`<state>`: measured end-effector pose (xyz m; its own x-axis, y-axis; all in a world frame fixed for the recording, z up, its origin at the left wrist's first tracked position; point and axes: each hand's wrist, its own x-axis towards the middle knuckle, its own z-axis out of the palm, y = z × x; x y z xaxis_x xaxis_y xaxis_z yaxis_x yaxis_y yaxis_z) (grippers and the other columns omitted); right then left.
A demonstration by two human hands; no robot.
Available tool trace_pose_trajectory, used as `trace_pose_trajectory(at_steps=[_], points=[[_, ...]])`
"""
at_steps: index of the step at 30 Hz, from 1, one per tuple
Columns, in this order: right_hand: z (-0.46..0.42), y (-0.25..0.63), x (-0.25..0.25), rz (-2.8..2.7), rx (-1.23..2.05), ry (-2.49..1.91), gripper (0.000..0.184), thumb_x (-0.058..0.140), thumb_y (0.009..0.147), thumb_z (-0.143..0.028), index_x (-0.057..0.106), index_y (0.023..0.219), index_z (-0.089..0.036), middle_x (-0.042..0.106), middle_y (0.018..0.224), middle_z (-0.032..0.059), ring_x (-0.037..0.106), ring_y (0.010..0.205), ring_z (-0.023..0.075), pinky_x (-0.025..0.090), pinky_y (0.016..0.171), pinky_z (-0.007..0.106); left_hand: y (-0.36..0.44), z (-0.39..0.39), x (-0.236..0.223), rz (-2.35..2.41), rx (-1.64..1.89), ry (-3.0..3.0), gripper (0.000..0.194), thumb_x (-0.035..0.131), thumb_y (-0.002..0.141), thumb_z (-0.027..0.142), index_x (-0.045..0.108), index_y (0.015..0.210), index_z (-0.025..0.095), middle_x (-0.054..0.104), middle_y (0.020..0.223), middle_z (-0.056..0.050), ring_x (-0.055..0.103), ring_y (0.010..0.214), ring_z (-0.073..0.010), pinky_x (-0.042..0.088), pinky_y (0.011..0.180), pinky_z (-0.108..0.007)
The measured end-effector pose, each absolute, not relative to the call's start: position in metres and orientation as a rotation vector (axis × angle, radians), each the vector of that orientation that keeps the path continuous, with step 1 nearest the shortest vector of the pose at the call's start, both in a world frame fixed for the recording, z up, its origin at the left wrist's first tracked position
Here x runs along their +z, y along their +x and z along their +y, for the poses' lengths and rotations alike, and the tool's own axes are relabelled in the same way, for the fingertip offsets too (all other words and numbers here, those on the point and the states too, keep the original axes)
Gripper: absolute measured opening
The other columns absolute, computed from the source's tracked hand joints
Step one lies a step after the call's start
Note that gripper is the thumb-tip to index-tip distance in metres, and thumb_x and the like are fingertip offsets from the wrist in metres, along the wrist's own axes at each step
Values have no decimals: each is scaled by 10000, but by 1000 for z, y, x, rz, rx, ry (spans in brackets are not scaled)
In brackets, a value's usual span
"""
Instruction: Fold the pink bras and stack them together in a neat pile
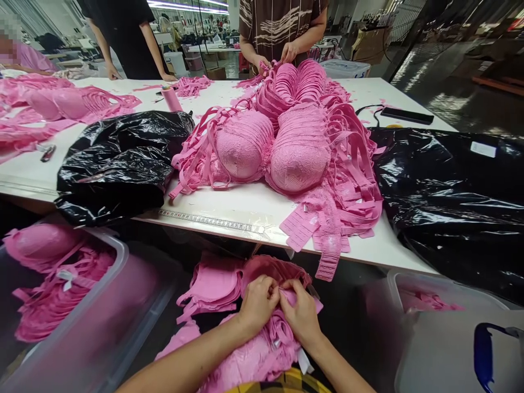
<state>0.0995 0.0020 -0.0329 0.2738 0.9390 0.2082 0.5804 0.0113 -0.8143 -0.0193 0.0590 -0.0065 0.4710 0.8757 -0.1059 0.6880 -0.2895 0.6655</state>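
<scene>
Below the table's front edge, a pink bra [274, 268] lies in front of me with its cups up. My left hand [257, 305] and my right hand [302, 314] meet at it, fingertips pinched close together on its pink fabric. What exactly lies between the fingertips is mostly covered by the fingers. More pink bras [245, 352] rest under my forearms, with straps and a white label showing. Another folded pink bra [215, 281] sits just left of my hands. A long nested stack of pink bras [301, 153] stands on the table ahead.
Black plastic bags [123, 158] flank the stack on the white table [229, 204]. A measuring tape [204, 220] runs along its edge. Plastic bins stand at left [123, 262] and right [442, 349]. Pink tags [301, 224] hang nearby. A person [282, 33] handles pink pieces across the table.
</scene>
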Motion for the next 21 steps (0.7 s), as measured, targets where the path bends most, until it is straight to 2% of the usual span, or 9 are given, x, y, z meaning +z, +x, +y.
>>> trace_pose_trajectory(at_steps=[4, 9, 16, 21], points=[[-6, 106, -32, -1422, 518, -1680, 108, 553, 783, -237, 543, 879, -189, 640, 813, 55, 627, 736, 199, 521, 655, 304, -19, 58, -5, 1269, 371, 2020, 149, 483, 778, 131, 607, 703, 164, 601, 688, -24, 540, 631, -146, 380, 589, -240], [2, 100, -31, -1386, 540, -1659, 92, 514, 778, -199, 589, 830, -187, 670, 777, 45, 647, 709, 186, 522, 652, 285, -19, 58, -7, 1268, 348, 2091, 167, 466, 785, 115, 603, 699, 155, 600, 700, -36, 543, 639, -151, 381, 600, -246], [8, 98, -25, -1194, 607, -1781, 105, 564, 745, -273, 610, 783, -186, 695, 738, 52, 661, 671, 209, 522, 637, 300, -22, 57, -4, 1284, 355, 2083, 174, 453, 796, 134, 608, 724, 169, 619, 725, -38, 555, 669, -159, 397, 631, -256], [10, 95, -28, -1119, 688, -1768, 110, 563, 732, -255, 631, 771, -178, 710, 744, 66, 671, 660, 214, 530, 611, 295, -20, 59, -3, 1253, 401, 2018, 180, 444, 786, 134, 602, 707, 167, 618, 725, -43, 561, 697, -169, 407, 663, -275]])
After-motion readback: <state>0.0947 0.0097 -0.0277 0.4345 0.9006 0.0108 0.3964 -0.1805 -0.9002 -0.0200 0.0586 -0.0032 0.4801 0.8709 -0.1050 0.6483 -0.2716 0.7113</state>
